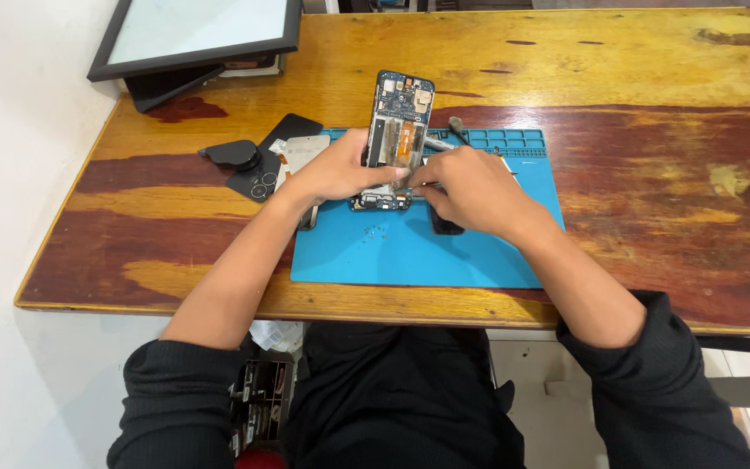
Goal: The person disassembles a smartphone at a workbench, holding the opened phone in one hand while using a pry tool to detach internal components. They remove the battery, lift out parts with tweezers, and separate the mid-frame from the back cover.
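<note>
Opened phone (397, 130), circuit board exposed, propped tilted above blue mat (410, 252).

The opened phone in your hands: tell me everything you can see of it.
The opened phone has its back off, baring a dark blue circuit board on top, an orange strip down the middle and a dark frame. It stands tilted over the blue mat. The left hand clasps its lower left side; the right hand touches its lower end.

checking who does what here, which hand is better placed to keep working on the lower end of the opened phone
Right, probably. The right hand already has its fingertips at the lower end of the opened phone, seemingly pinching a small tool there. The left hand grips the phone's side, propping it tilted above the blue mat.
</note>
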